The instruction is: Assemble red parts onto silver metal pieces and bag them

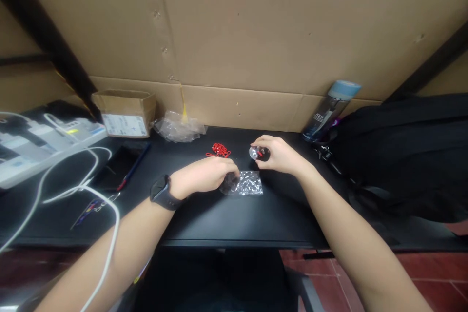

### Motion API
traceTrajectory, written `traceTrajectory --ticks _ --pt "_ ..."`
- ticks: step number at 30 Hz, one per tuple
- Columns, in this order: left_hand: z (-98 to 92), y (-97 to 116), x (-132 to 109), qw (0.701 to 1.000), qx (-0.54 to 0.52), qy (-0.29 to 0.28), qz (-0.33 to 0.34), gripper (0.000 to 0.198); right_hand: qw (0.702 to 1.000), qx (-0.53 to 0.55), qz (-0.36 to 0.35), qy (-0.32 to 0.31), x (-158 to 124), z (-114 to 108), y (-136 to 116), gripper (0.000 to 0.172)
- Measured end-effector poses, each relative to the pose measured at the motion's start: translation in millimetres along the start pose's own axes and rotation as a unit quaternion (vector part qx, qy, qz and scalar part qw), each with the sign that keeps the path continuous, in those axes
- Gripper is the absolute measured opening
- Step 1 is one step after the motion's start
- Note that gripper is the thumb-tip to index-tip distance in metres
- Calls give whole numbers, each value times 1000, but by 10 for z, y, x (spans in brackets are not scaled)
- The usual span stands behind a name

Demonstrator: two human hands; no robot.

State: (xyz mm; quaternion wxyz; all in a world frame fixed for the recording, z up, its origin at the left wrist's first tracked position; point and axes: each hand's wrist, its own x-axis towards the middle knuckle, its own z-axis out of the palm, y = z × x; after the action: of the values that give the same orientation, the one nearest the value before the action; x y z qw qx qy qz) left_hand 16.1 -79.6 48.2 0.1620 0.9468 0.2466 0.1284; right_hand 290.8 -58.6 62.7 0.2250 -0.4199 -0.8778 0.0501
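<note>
My left hand has its fingers curled down on the left end of a small clear plastic bag, which lies flat and crinkled on the black table. Between the thumb and fingers of my right hand is a small round shiny object, held just above the tabletop, with a bit of red showing behind it. Its exact kind is not clear. A tangle of red cords lies just beyond my left hand.
At the back left stand an open cardboard box and crumpled clear plastic. A white power strip, a white cable and a dark phone lie left. A bottle leans beside a black bag at right.
</note>
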Motion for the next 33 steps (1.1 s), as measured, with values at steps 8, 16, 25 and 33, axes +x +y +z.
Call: traceTrajectory --ticks 8,16,25,33 --pt "-106 147 -52 1000 19 9 2 27 1000 -14 12 20 0 -41 79 44" --pt "44 157 -25 996 -8 -24 80 73 1000 7 10 14 -5 -112 57 47" --pt "98 65 -18 999 31 -26 33 43 992 93 -60 -67 -48 -279 -138 35" --pt "53 -14 -23 998 34 -12 -42 45 959 215 -97 -159 -31 -67 -338 42"
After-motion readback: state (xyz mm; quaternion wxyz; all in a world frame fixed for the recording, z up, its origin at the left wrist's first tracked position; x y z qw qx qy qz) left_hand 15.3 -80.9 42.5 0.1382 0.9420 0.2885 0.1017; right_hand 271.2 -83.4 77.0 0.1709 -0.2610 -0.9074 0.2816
